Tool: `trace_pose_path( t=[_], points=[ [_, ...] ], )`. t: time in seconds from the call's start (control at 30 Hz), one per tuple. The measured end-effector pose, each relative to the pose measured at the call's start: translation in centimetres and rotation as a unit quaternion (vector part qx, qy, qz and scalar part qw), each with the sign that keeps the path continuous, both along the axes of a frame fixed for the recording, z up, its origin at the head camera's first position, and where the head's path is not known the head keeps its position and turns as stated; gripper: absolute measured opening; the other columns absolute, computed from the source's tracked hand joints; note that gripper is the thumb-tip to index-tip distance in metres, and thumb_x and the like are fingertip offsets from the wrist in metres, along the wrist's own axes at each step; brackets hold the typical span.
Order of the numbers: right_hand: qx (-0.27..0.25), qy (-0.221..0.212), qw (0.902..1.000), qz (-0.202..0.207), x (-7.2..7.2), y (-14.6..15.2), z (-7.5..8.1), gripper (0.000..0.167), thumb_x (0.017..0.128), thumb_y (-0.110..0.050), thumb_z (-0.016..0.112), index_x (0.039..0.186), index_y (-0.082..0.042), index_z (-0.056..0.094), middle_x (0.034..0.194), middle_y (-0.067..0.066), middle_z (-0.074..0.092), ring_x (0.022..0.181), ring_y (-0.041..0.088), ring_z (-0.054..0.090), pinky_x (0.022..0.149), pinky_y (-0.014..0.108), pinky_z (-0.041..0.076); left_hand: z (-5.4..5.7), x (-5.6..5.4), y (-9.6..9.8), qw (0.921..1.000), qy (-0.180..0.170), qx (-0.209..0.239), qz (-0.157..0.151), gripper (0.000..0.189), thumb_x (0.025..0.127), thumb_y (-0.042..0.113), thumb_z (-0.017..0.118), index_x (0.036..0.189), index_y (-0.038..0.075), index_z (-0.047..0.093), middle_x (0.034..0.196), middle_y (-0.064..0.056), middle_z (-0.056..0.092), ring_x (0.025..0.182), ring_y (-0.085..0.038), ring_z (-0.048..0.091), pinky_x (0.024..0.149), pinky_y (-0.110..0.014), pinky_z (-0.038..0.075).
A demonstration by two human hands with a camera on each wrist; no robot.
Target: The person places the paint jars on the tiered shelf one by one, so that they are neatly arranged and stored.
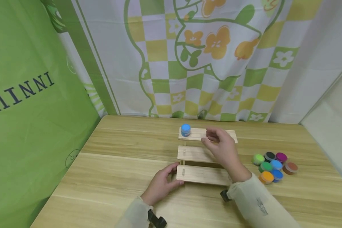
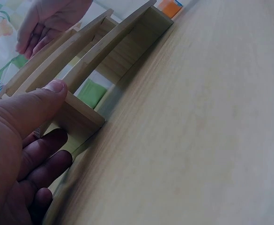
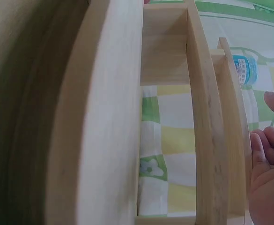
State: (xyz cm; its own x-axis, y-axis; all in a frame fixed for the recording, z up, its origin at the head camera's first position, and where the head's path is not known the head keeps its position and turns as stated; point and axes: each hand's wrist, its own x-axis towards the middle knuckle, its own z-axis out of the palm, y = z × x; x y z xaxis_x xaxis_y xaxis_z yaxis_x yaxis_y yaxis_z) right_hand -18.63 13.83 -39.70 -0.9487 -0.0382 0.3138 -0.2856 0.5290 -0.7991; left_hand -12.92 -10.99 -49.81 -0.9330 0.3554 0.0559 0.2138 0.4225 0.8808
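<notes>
A three-tier wooden step rack [image 1: 203,175] stands on the table. On the left end of its top tier sits a small blue paint pot [image 1: 186,130]. My left hand [image 1: 161,183] holds the left end of the lowest tier, thumb at the plank's front edge and fingers round the side. Over the upper tiers, right of the pot, is my right hand [image 1: 223,147], its fingers loosely bent with nothing between them. The right wrist view shows this hand beside the top plank, a gap from the blue pot [image 3: 245,70].
Several paint pots cluster on the table [image 1: 117,171] to the right of the rack, among them an orange pot [image 1: 266,177], a lime pot [image 1: 258,159] and a brown pot [image 1: 290,168]. A patterned curtain [image 1: 202,82] hangs behind the table, and green cloth [image 1: 31,126] at the left.
</notes>
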Motion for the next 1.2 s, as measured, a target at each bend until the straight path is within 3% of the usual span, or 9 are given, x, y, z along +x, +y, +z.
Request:
trace_pose_path(
  t=[0.13, 0.27, 0.4, 0.57, 0.83, 1.2],
  points=[
    [0.012, 0.026, 0.9996, -0.005, 0.3, 0.6, -0.4, 0.038, 0.091, -0.012, 0.076, 0.123, 0.005, 0.063, 0.120, 0.016, 0.063, 0.108, 0.029, 0.066, 0.095, 0.033, 0.055, 0.0, 0.0, 0.0, 1.0000, 0.002, 0.000, -0.001, 0.073, 0.087, 0.044, 0.076, 0.147, 0.010, 0.049, 0.134, -0.003, 0.063, 0.133, -0.023, 0.051, 0.114, -0.051, 0.037],
    [0.004, 0.052, 0.9986, -0.007, 0.8, 1.2, -0.9, 0.036, 0.089, -0.006, 0.077, 0.119, 0.007, 0.063, 0.116, 0.018, 0.063, 0.108, 0.031, 0.065, 0.092, 0.016, 0.052, -0.1, 0.0, 0.0, 1.0000, 0.001, -0.001, -0.001, 0.074, 0.087, 0.045, 0.076, 0.147, 0.010, 0.049, 0.134, -0.003, 0.063, 0.133, -0.024, 0.051, 0.114, -0.051, 0.037],
    [-0.046, 0.031, 0.9985, -0.004, 1.2, 1.7, -1.0, 0.037, 0.091, -0.005, 0.075, 0.122, 0.008, 0.060, 0.119, 0.019, 0.062, 0.111, 0.032, 0.063, 0.090, 0.006, 0.046, -0.1, -0.1, 0.0, 1.0000, 0.001, 0.002, 0.000, 0.074, 0.087, 0.045, 0.076, 0.148, 0.011, 0.049, 0.135, -0.004, 0.063, 0.133, -0.024, 0.051, 0.114, -0.052, 0.036],
    [-0.113, -0.010, 0.9935, 0.001, 1.8, 2.3, -1.0, 0.039, 0.094, -0.007, 0.072, 0.126, 0.008, 0.057, 0.123, 0.020, 0.061, 0.115, 0.028, 0.059, 0.093, 0.010, 0.047, -0.2, -0.1, 0.0, 1.0000, 0.006, 0.000, 0.000, 0.075, 0.087, 0.045, 0.076, 0.147, 0.010, 0.049, 0.134, -0.003, 0.063, 0.133, -0.024, 0.051, 0.114, -0.051, 0.036],
    [-0.132, -0.037, 0.9904, -0.020, 2.8, 3.0, -1.1, 0.043, 0.094, -0.012, 0.072, 0.131, 0.005, 0.057, 0.126, 0.019, 0.062, 0.108, 0.004, 0.061, 0.092, 0.011, 0.049, -0.1, 0.0, 0.0, 0.9999, 0.010, 0.001, 0.002, 0.073, 0.086, 0.039, 0.078, 0.147, 0.010, 0.050, 0.134, -0.002, 0.064, 0.132, -0.023, 0.052, 0.115, -0.049, 0.036],
    [-0.127, -0.073, 0.9888, -0.030, 4.5, 4.7, -0.8, 0.050, 0.097, -0.024, 0.069, 0.138, 0.001, 0.054, 0.134, 0.018, 0.060, 0.115, 0.007, 0.060, 0.091, 0.009, 0.047, -0.4, -0.2, -0.1, 0.9999, 0.011, 0.003, -0.004, 0.074, 0.087, 0.043, 0.077, 0.148, 0.010, 0.048, 0.134, -0.001, 0.063, 0.133, -0.023, 0.051, 0.115, -0.050, 0.035]
  ],
)
